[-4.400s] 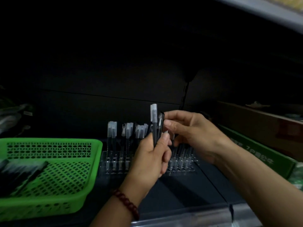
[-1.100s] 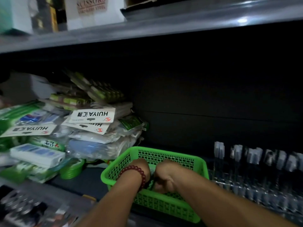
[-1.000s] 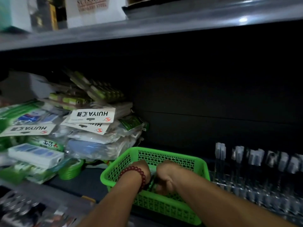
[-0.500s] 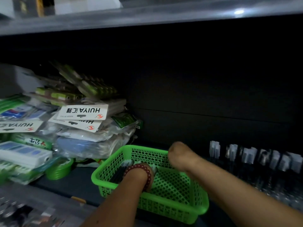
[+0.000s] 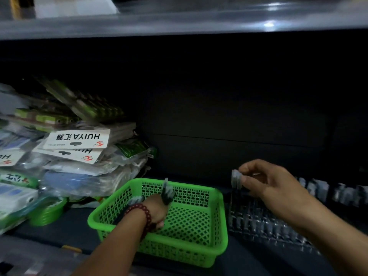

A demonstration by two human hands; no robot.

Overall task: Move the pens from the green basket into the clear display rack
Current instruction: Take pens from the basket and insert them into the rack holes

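Head view: pens (image 5: 167, 193) in left hand (image 5: 157, 212), one pen (image 5: 236, 179) in right hand (image 5: 272, 188)

A dim, matte black back panel (image 5: 239, 108) fills the shelf bay, crossed by one thin horizontal seam (image 5: 239, 139). Above it runs a grey metal upper shelf (image 5: 179, 24), its front edge catching a small bright glint of light (image 5: 268, 24); a white box (image 5: 75, 6) stands on it at the left. The dark blue-grey shelf floor (image 5: 69, 226) lies below. At the left a leaning heap of clear plastic-wrapped packets (image 5: 83, 172) rises against the panel, topped by white header cards (image 5: 76, 138) printed HUIYA (seen upside down). A small round green tub (image 5: 46, 213) sits at the foot of the heap.
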